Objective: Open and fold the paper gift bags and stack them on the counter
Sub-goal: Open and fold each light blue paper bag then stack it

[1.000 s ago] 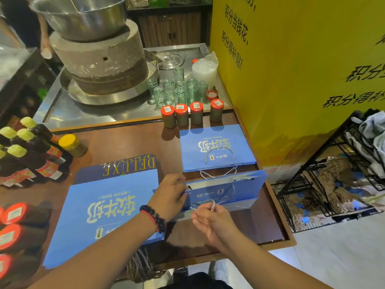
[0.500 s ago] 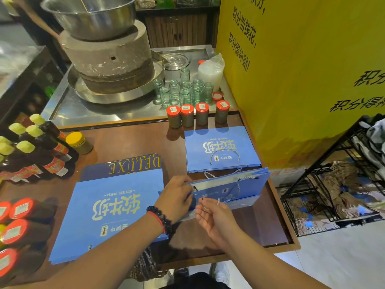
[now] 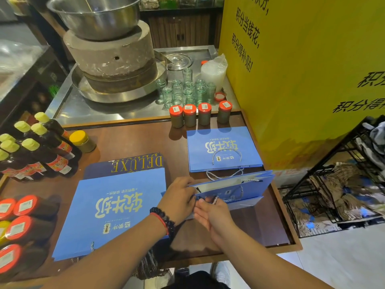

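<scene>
A half-open blue gift bag (image 3: pixel 233 189) is gripped at its near end by the left hand (image 3: pixel 179 200) — its cord handle (image 3: pixel 215 199) is pinched by the right hand (image 3: pixel 212 213), just beside it.

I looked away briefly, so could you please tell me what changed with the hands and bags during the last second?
The right hand moved left to meet the left hand at the near left corner of the half-open bag, its fingers now at the bag's edge. The left hand kept its grip there. The small flat bags and large flat bags stayed put.
</scene>
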